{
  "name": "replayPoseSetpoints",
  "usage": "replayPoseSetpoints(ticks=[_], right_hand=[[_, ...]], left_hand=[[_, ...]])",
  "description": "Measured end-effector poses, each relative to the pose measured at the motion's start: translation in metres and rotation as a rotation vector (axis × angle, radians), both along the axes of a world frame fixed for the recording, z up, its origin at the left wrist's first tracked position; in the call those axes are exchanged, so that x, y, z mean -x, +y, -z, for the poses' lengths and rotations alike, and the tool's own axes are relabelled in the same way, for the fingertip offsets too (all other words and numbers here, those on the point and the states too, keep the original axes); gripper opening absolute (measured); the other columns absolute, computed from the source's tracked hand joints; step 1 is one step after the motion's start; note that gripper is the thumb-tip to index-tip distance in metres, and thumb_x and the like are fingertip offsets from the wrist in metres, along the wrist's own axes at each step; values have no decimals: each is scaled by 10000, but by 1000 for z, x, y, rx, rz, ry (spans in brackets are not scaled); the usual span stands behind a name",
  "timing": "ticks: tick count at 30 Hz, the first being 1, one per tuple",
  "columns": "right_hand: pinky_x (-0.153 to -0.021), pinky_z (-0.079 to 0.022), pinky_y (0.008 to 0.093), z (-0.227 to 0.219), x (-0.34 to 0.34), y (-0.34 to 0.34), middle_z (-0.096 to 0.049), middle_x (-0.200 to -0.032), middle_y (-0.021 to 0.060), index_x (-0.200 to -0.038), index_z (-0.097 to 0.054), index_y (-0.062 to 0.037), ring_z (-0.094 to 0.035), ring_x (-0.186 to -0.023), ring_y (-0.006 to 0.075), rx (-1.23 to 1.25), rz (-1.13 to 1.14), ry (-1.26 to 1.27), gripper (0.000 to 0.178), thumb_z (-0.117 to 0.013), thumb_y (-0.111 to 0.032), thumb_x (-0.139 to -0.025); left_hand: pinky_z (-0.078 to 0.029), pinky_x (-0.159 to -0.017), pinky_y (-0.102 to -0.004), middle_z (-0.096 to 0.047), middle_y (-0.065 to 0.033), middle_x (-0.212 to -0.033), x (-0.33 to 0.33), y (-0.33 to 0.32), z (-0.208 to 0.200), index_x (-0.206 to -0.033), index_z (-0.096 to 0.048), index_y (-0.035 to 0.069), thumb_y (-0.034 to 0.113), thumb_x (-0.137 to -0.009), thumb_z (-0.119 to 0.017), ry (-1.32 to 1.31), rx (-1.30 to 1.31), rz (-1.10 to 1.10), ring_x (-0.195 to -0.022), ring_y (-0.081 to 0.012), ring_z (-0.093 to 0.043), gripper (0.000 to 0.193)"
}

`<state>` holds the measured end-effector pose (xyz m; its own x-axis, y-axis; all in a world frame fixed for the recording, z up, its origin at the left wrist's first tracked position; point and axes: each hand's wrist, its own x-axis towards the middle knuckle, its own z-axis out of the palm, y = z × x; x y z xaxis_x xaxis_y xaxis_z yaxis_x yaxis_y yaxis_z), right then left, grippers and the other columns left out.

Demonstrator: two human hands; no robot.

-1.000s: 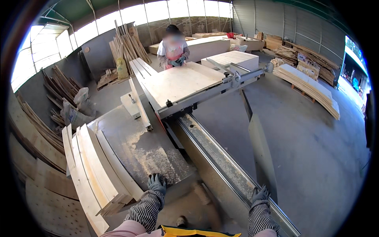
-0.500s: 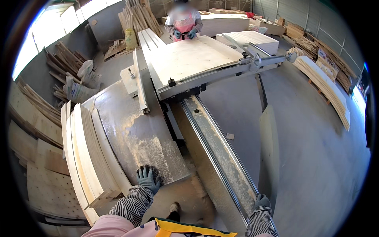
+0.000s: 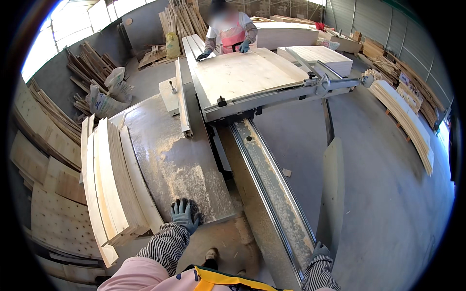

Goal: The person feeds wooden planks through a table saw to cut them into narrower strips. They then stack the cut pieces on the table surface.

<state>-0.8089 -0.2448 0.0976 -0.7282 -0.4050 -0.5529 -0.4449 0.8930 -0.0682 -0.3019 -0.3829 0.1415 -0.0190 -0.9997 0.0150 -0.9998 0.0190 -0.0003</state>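
My left hand (image 3: 183, 217), in a grey work glove, lies flat with fingers spread on the sawdust-strewn metal saw table (image 3: 162, 160), near its front edge. At lower right my gloved right hand (image 3: 320, 256) is closed over the outer edge of the long sliding rail (image 3: 274, 182); its fingertips are partly hidden. Further off, a pale plywood sheet (image 3: 252, 75) rests on the crosscut frame (image 3: 281, 99). A person in a pink apron stands behind the sheet, one gloved hand (image 3: 244, 47) at its far edge and the other hand (image 3: 204, 55) on the strips to its left.
Stacked boards (image 3: 114, 184) stand along the saw table's left side. A fence bar (image 3: 182, 104) lies across the table's far part. Sheet stacks (image 3: 315, 58) are at the back, and a long panel pile (image 3: 405, 123) sits to the right. White sacks (image 3: 109, 97) lean by scrap timber.
The other person's hands have parted from in front of the apron and come down to the sheet and strips. My view has shifted slightly; both my hands keep their places.
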Motion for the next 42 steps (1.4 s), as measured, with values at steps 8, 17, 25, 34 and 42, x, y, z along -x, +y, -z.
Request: replayPoseSetpoints(ticks=[8,17,25,34,42], right_hand=[[-863,-479,440,15,12,9,-632,-1023,232,-1066,-644,-23,-609,-986,360,15,-89,-69,519,-361,-436,-934],[-836,-488,427,24,20,11,-645,-985,212,-1034,-667,-56,-622,-954,344,88,-91,-104,448,-404,-405,-931],[-888,-472,415,3,13,6,-633,-1043,210,-1068,-654,-52,-600,-1012,342,62,-90,-90,454,-419,-413,-925],[-908,-461,418,-5,11,4,-622,-1089,201,-1113,-628,-47,-586,-1043,343,50,-78,-102,457,-420,-407,-923],[-895,-466,423,-5,10,4,-626,-1072,203,-1095,-636,-50,-591,-1030,341,57,-90,-73,449,-418,-402,-923]], left_hand=[[-117,-1105,-534,-317,-229,-1423,4,1,-6,-1353,-379,18,406,-851,-509,-12,30,22,-1341,-425,-217,648],[-126,-1102,-521,-307,-237,-1422,6,2,-7,-1355,-363,30,375,-840,-532,-18,18,24,-1335,-419,-225,642],[-114,-1105,-513,-288,-223,-1437,8,1,-8,-1359,-357,32,366,-833,-543,-28,-6,18,-1346,-404,-206,650],[-106,-1110,-508,-288,-218,-1439,10,2,-10,-1354,-362,26,353,-833,-550,-5,-21,0,-1348,-399,-205,643],[-103,-1110,-515,-286,-225,-1437,9,2,-10,-1370,-343,31,359,-838,-541,-27,-20,10,-1346,-406,-203,656]])
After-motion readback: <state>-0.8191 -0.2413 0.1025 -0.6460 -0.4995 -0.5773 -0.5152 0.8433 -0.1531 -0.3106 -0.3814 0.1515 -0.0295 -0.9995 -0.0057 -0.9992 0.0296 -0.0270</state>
